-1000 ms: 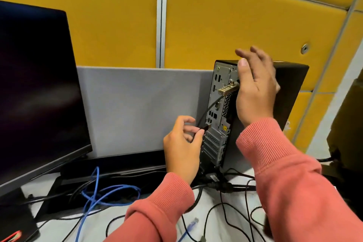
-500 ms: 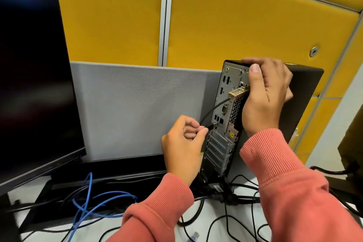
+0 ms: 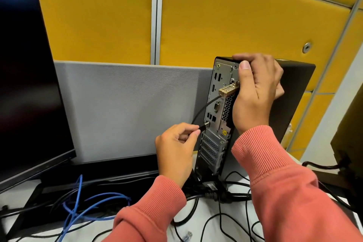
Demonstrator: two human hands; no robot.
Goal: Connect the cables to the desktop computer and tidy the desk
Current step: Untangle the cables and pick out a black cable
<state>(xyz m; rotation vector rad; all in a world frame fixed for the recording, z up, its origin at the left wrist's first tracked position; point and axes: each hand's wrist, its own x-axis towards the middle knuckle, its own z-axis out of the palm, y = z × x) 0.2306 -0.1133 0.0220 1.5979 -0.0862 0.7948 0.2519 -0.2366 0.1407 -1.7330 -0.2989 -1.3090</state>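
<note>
1. Loose black and blue cables sprawl on the table nearest me.
2. My left hand: fingers pinch a small black plug at a rear port of the computer.
3. My right hand grips its top rear edge, fingers curled over.

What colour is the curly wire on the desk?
Blue. The network cable shows best in the head view.

Far wall: yellow padded panels separated by grey metal strips. A grey fabric partition stands in front, at the far edge of the white desk. Lighting is even.
</note>
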